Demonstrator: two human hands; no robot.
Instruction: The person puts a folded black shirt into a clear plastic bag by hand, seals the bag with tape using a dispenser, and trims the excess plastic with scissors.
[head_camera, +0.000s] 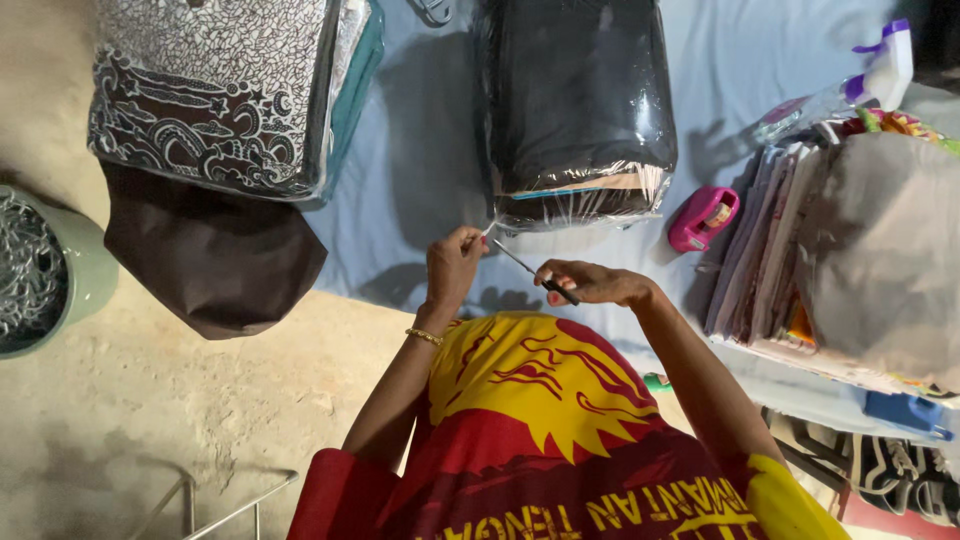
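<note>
On the blue sheet (420, 150), both hands pinch a thin rod (530, 268).

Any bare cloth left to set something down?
Free: blue cloth between the patterned bundle and the black wrapped bundle, and above the pink tape dispenser. Crowded: right side, paper stack and grey bag.
</note>
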